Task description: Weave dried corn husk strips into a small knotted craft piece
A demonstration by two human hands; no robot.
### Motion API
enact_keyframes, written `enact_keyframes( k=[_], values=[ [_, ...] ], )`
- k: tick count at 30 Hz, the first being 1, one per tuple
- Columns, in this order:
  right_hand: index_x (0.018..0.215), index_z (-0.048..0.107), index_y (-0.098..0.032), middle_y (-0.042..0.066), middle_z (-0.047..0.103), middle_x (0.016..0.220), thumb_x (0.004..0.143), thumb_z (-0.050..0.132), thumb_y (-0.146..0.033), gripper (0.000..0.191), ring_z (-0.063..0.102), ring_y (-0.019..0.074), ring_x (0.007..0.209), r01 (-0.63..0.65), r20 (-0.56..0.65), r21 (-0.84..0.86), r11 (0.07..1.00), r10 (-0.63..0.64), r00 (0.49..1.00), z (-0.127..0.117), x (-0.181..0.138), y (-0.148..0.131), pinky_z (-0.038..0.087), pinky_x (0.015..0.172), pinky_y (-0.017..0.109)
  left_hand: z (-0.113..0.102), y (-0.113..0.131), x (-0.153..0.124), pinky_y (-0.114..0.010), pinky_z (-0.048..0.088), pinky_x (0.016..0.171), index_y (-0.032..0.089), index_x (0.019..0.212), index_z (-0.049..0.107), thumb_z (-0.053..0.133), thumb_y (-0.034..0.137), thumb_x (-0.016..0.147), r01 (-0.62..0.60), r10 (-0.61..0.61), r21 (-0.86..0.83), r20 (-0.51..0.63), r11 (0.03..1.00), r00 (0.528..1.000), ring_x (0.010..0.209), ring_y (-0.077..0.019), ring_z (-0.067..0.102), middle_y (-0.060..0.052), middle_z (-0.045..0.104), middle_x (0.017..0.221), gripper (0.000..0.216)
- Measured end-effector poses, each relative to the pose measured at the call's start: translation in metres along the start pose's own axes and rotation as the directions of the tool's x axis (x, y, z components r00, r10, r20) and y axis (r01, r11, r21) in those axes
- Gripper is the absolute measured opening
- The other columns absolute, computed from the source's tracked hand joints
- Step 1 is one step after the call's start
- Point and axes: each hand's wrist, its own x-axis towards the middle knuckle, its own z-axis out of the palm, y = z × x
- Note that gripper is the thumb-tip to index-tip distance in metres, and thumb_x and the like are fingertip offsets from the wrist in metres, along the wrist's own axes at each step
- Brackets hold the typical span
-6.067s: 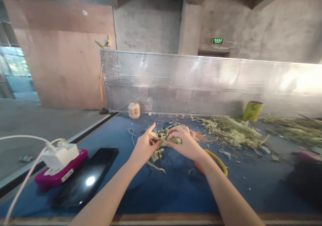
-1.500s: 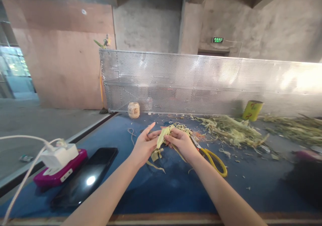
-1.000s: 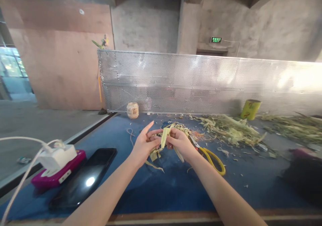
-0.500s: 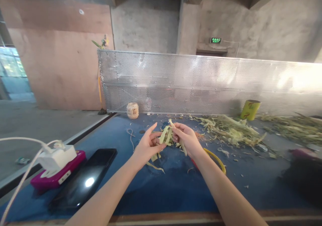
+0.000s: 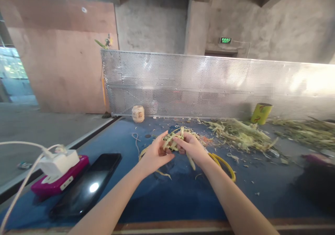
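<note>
My left hand point(image 5: 155, 153) and my right hand point(image 5: 192, 148) meet over the blue table point(image 5: 167, 196), both pinching a bundle of pale green husk strips point(image 5: 175, 140). Loose strip ends hang below the hands and trail onto the table. Yellow-handled scissors point(image 5: 222, 161) lie just right of my right wrist, partly hidden by it. A curl of twine point(image 5: 135, 139) lies left of my left hand.
A black phone point(image 5: 87, 185), a magenta case point(image 5: 59, 181) and a white charger with cable point(image 5: 58, 161) sit at the near left. Heaps of husks point(image 5: 240, 135) spread to the right. A twine ball point(image 5: 138, 114) and a yellow-green cup point(image 5: 261, 113) stand by the perforated metal screen point(image 5: 209, 85).
The hands have kept working the husk bundle; over the last half second they dropped slightly and drew closer together, with the strips now bunched between the fingertips.
</note>
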Motion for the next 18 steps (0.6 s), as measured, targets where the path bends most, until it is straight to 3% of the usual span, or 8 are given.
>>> enact_keyframes(
  k=[3,8,14,18],
  values=[
    [0.07,0.053,-0.017,-0.008,0.035,0.045,0.068,0.059,-0.043,0.027,0.026,0.0041,0.038,0.0,0.042,-0.071,0.997,0.003,0.999,0.0,0.0,0.002,0.02,0.039,0.019,-0.001,0.006,-0.001,-0.032,0.043,0.071,0.019,0.129,0.031,0.063,0.027,0.067,-0.015,0.021,0.079,-0.085,0.997,0.996,0.083,-0.019,0.055,-0.009,0.056,0.099,0.07],
    [0.068,0.054,-0.017,-0.008,0.035,0.044,0.071,0.055,-0.046,0.029,0.028,0.005,0.038,0.001,0.06,-0.119,0.993,0.006,0.998,0.001,0.0,0.003,0.022,0.039,0.02,-0.005,0.006,0.0,-0.028,0.04,0.062,0.021,0.125,0.04,0.055,0.035,0.074,-0.126,0.176,0.308,-0.142,0.943,0.974,0.067,-0.0163,0.055,-0.003,0.063,0.077,0.055],
    [0.069,0.062,-0.016,-0.005,0.038,0.046,0.073,0.052,-0.041,0.027,0.032,0.0065,0.042,0.054,-0.004,-0.296,0.954,-0.057,0.998,-0.001,0.0,0.001,0.025,0.042,0.021,-0.012,0.004,0.003,-0.029,0.041,0.067,0.024,0.113,0.054,0.056,0.03,0.074,-0.137,0.209,0.34,-0.187,0.931,0.96,0.07,-0.0194,0.06,-0.005,0.068,0.078,0.04],
    [0.06,0.061,-0.016,-0.005,0.04,0.044,0.073,0.052,-0.034,0.024,0.035,0.0068,0.042,0.004,-0.051,-0.346,0.938,-0.023,0.998,-0.001,0.001,0.003,0.026,0.043,0.021,-0.017,0.007,0.003,-0.03,0.04,0.074,0.024,0.111,0.056,0.06,0.027,0.071,-0.165,0.288,0.37,-0.305,0.914,0.908,0.078,-0.022,0.06,-0.005,0.069,0.076,0.041]
  ],
)
